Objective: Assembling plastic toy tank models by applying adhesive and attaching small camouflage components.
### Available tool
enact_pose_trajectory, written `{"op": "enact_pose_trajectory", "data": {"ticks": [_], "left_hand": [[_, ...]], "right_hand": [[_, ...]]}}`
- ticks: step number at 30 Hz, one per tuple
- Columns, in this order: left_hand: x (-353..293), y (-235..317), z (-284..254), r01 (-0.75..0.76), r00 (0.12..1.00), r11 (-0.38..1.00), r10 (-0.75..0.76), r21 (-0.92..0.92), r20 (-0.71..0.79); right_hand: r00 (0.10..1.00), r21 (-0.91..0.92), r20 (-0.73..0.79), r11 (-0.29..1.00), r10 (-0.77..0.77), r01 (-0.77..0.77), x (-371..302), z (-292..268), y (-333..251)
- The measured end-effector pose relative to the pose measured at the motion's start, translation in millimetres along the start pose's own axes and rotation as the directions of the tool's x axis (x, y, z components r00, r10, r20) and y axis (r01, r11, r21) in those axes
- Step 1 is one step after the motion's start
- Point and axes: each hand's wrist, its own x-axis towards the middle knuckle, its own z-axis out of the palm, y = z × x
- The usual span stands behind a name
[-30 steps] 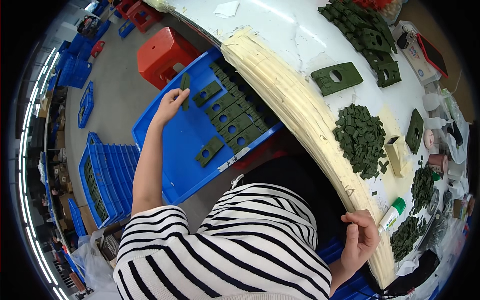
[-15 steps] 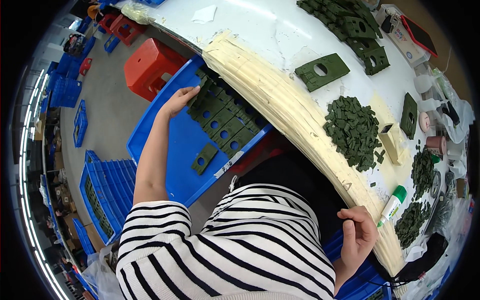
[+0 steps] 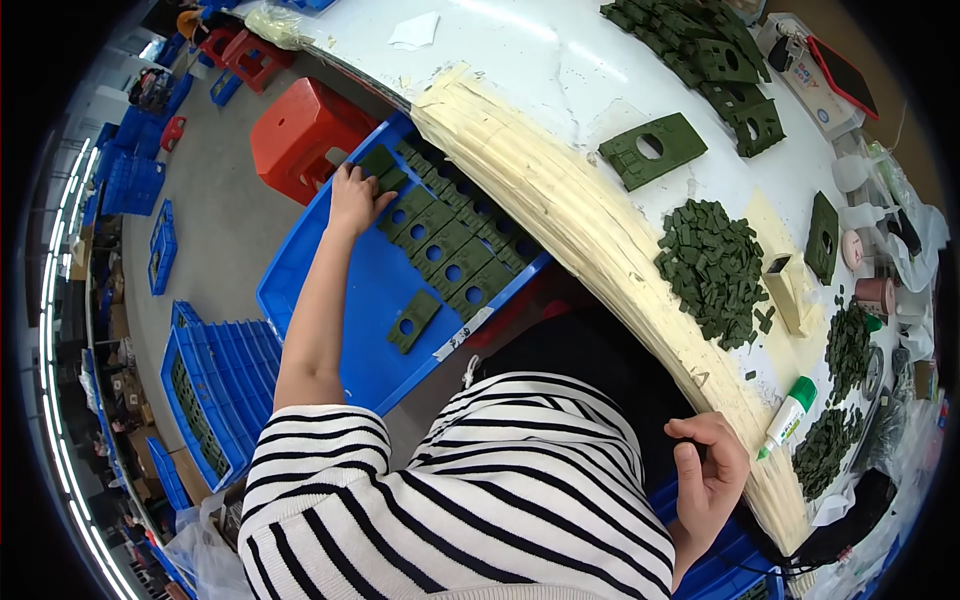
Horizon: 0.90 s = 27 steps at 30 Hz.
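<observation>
My left hand (image 3: 354,203) reaches into a blue plastic tray (image 3: 350,345). Its fingers and thumb close on a dark green plastic plate (image 3: 384,168) at the tray's far left corner. Beside it, similar plates (image 3: 433,253) with round holes lie in rows, and a single plate (image 3: 413,321) rests apart nearer me. My right hand (image 3: 712,470) hovers by the table's padded edge, fingers loosely curled and thumb apart. Nothing shows in it. Closest to that hand is a white glue bottle with a green cap (image 3: 790,415).
Cream padding (image 3: 560,170) covers the table edge. On the white table are a pile of small green pieces (image 3: 710,270), a large green plate with a hole (image 3: 653,151) and stacked green plates (image 3: 715,60). A red stool (image 3: 305,135) and stacked blue crates (image 3: 225,375) stand left.
My left hand has shifted slightly left at the tray's far corner, and a plate there now sits angled at its fingers. My right hand has barely moved.
</observation>
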Motion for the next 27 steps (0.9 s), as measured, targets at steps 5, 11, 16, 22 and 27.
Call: {"op": "enact_pose_trajectory", "data": {"ticks": [5,11,16,22,27], "left_hand": [[-2.5,8.2,11.1,0.046,0.999,0.993,-0.045,-0.107,0.009],[-5.6,-4.5,26.1,0.088,0.992,0.958,-0.108,-0.274,-0.059],[-4.0,-14.2,28.9,0.174,0.984,0.923,-0.178,-0.343,0.021],[-9.1,1.0,7.5,0.159,0.986,0.943,-0.166,-0.291,0.0],[-11.1,7.4,5.6,0.122,0.987,0.968,-0.141,-0.22,-0.073]], "right_hand": [[0.999,-0.013,-0.008,0.999,0.052,-0.053,-1.1,1.4,-0.8],[1.0,-0.047,0.03,0.999,-0.01,0.012,-0.5,5.6,1.1],[0.999,-0.051,0.04,0.999,-0.01,0.012,-0.1,8.0,1.2],[0.999,-0.076,0.041,0.997,-0.011,0.014,0.2,10.2,0.1],[0.998,-0.084,0.055,0.996,-0.007,0.011,1.3,12.1,-0.8]]}}
